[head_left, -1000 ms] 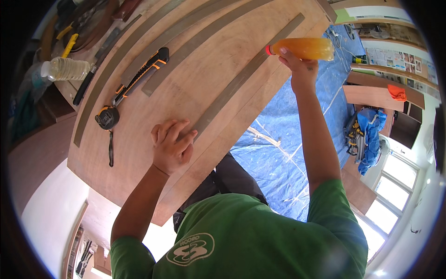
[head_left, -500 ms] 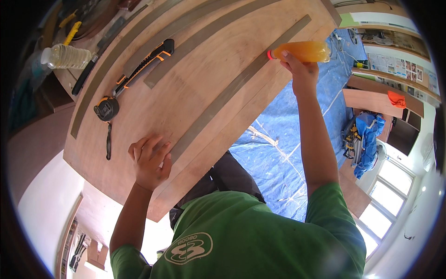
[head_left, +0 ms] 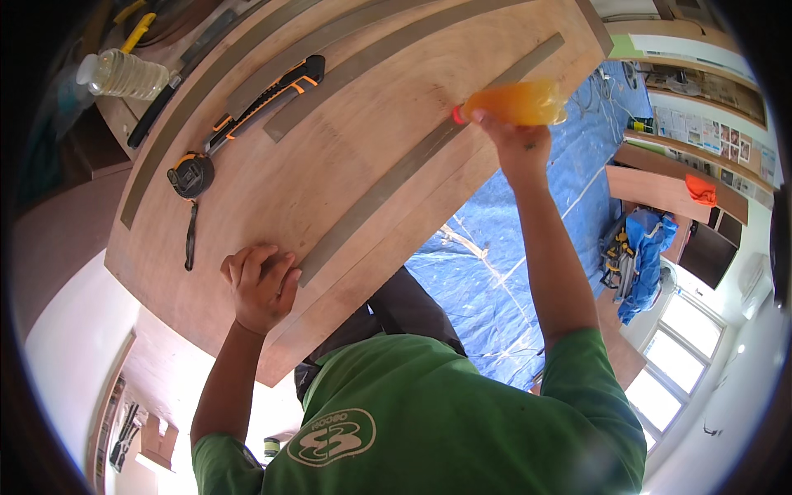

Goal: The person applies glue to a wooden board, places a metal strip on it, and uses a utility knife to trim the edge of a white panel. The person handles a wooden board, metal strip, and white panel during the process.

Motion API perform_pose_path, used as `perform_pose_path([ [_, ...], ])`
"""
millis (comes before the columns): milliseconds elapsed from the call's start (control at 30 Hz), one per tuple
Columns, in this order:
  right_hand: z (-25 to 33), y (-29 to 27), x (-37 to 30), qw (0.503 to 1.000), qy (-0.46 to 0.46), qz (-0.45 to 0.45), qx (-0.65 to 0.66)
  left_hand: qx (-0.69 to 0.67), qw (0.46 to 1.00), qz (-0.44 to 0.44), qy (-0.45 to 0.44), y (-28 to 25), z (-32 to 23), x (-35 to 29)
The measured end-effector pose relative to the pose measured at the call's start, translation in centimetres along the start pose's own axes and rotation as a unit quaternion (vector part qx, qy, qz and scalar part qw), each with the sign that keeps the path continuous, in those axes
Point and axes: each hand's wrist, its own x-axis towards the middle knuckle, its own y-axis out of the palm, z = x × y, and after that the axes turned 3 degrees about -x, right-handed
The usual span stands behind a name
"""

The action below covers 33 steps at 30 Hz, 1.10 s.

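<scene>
My right hand grips a clear plastic bottle of amber liquid, held on its side with the red cap end pointing left. The cap end is over a long narrow grey-brown strip that runs across the wooden board. Fingers spread, my left hand rests on the board beside the near end of that strip. A black and orange utility knife and a tape measure lie on the board farther up. Whether liquid leaves the bottle is too small to tell.
More strips lie along the far part of the board. Beyond it on the left stands a clear bottle with a white cap. A blue tarp covers the floor at the right, with bundled tools past it.
My right hand has moved the bottle left and slightly down along the strip. My left hand stays on the board near the strip's end. The view has shifted slightly.
</scene>
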Motion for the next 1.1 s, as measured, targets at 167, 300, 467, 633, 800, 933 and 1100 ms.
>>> perform_pose_path([
  [167, 0.2, 1.7, -3.4, 0.997, -0.059, 0.042, -0.001, 0.003, 1.0, 0.002, 0.003, -0.1, 0.2, 0.0],
  [300, 1.8, 1.8, -3.3, 0.998, -0.001, 0.037, -0.055, -0.001, 1.0, -0.002, 0.003, 0.0, 0.2, -0.1],
  [467, 2.5, 3.7, -6.9, 0.992, -0.088, 0.089, 0.013, -0.007, 1.0, -0.008, -0.005, 0.0, 0.2, 0.0],
  [633, 1.6, 3.8, -6.3, 0.993, -0.088, 0.07, 0.015, -0.01, 1.0, -0.01, -0.01, -0.1, 0.0, 0.0],
  [800, 2.2, 4.9, -8.7, 0.99, -0.096, 0.102, 0.029, -0.009, 1.0, -0.005, -0.009, 0.0, 0.2, 0.0],
  [933, 1.7, 3.9, -7.2, 0.987, -0.09, 0.128, 0.024, -0.007, 1.0, -0.011, -0.014, -0.1, 0.0, -0.1],
  [1100, 2.2, 6.3, -11.1, 0.986, -0.103, 0.105, 0.079, -0.013, 1.0, -0.01, -0.009, 0.0, 0.2, 0.1],
])
